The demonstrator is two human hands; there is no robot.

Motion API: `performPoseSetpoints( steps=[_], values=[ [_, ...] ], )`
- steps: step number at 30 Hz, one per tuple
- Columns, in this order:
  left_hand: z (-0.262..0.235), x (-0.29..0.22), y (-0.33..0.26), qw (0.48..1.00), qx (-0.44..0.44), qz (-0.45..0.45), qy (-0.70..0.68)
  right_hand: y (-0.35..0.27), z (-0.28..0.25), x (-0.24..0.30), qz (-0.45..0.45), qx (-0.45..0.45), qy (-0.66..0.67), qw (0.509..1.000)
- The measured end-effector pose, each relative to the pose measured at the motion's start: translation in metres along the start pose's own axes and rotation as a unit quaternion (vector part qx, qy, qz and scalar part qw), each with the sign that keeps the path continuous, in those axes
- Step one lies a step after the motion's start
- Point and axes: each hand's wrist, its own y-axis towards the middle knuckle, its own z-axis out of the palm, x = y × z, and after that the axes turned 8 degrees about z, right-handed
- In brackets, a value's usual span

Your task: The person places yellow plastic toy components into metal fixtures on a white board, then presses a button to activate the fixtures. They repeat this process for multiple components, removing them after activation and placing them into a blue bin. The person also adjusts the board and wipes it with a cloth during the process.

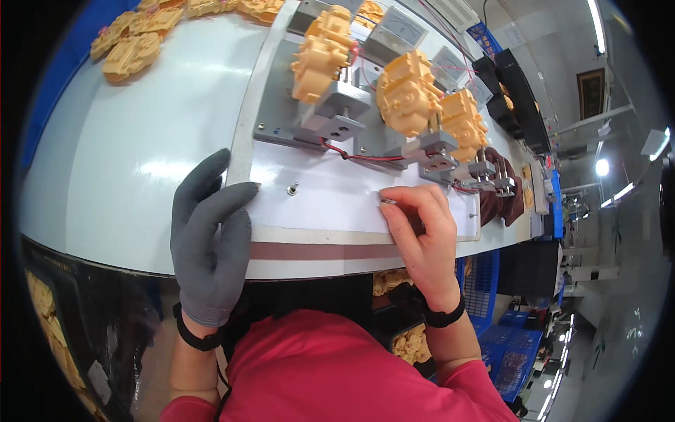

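Far-left tabletop [148, 133] edge: ribbed orange plastic shells [132, 56]; then left hand [211, 243] in matte grey knit glove, fingers bent and apart, at the white panel's [316, 235] left edge, contact unclear. Small metal toggle switch [292, 189] stands on the panel toward its left edge, with lumpy orange housings [408, 95] on blocky grey clamps [342, 109] behind. Bare right hand [430, 243] pinches a tiny shiny metal piece [387, 202], thumb to index, near the panel's front edge.

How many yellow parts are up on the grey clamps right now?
3: the left yellow part, the middle yellow part, and the right yellow part, partly overlapped by the middle one. Another could be hidden behind them.
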Motion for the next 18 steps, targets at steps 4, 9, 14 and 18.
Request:
performPoseSetpoints(
  steps=[4,9,14,18],
  values=[
    [0.001,0.000,-0.001,1.000,-0.014,-0.004,0.007,-0.001,0.005,-0.002,-0.006,-0.013,-0.020,1.000],
    [-0.002,-0.002,0.002,0.990,0.001,0.093,0.110,-0.001,0.008,-0.001,-0.009,-0.027,-0.030,0.999],
    [0.011,-0.014,0.022,0.983,0.024,0.107,0.151,-0.003,0.008,0.000,0.000,-0.038,-0.035,0.999],
    [0.011,-0.014,0.029,0.983,0.028,0.110,0.142,-0.005,0.008,0.002,0.006,-0.030,-0.036,0.999]
  ],
)
